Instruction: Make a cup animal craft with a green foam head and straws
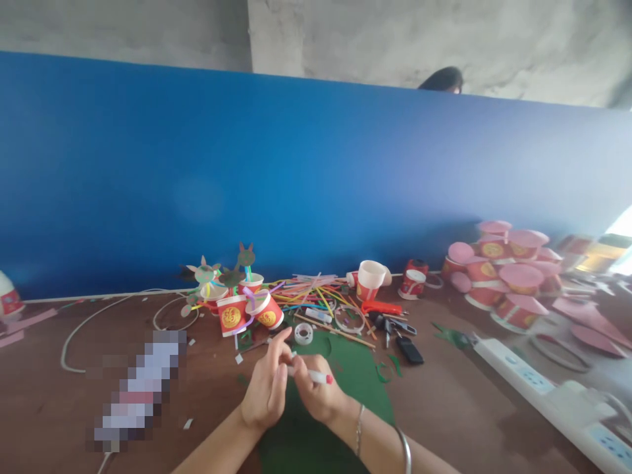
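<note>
A white pen with a red end point(320, 377) is gripped in my right hand point(318, 388), which is closed around it. My left hand point(269, 388) meets the right one at the fingertips, its fingers bent and pressed together; whether something small is between them is hidden. Both hands are above a dark green sheet point(340, 428) on the brown table. Just beyond the hands sits a roll of clear tape point(303, 333). Green paper scraps point(384, 372) lie to the right of the sheet.
Red cups with straws point(232, 315), loose coloured straws point(316, 293), keys point(388, 329) and red-handled scissors point(382, 307) are at the back. Pink-topped cups point(521, 280) and a power strip point(523, 375) stand right. Behind a blue partition point(296, 178), a person's head point(443, 79) shows.
</note>
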`<state>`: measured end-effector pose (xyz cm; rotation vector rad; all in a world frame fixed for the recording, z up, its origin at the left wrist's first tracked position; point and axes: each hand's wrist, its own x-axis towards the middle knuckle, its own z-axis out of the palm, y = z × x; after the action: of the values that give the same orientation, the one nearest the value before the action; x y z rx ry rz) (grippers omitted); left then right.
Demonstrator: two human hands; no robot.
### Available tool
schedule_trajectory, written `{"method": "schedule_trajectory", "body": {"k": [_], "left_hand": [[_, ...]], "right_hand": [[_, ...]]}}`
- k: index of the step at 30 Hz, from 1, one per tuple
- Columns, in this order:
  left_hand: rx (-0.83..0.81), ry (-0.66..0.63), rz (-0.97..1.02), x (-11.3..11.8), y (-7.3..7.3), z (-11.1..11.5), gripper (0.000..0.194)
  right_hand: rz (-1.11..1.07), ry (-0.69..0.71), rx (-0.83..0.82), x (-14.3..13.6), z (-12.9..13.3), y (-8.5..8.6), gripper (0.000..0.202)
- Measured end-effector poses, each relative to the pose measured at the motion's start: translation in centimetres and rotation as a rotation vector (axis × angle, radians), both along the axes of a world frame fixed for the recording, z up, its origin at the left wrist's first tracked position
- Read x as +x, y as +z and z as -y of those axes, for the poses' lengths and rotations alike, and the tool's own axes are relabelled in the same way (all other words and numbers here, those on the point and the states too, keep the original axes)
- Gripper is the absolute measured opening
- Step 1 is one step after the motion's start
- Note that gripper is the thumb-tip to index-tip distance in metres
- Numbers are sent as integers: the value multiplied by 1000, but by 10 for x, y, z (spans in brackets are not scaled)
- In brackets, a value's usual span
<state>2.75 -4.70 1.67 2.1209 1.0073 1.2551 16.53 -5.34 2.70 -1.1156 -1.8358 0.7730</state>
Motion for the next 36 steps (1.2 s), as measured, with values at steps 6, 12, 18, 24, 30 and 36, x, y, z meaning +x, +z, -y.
{"method": "schedule_trajectory", "body": {"k": [6, 12, 18, 24, 30, 36], "left_hand": [[81, 372, -171, -4, -1, -26, 22], [23, 331, -492, -5, -6, -30, 22], [36, 310, -486, -5, -10, -31, 17], [-14, 304, -300, -8, -18, -40, 28], [1, 485, 28, -18, -32, -54, 35], [-15, 501, 67, -19, -28, -54, 38]], "right_hand": [[-352, -359, -242, 41, -42, 15, 48], [-515, -331, -772, 74, -63, 12, 37], [-108, -224, -467, 53, -54, 15, 25], [448, 20, 124, 10, -55, 19, 24], [725, 190, 126, -11, -61, 24, 37], [959, 222, 281, -18, -72, 28, 41]]}}
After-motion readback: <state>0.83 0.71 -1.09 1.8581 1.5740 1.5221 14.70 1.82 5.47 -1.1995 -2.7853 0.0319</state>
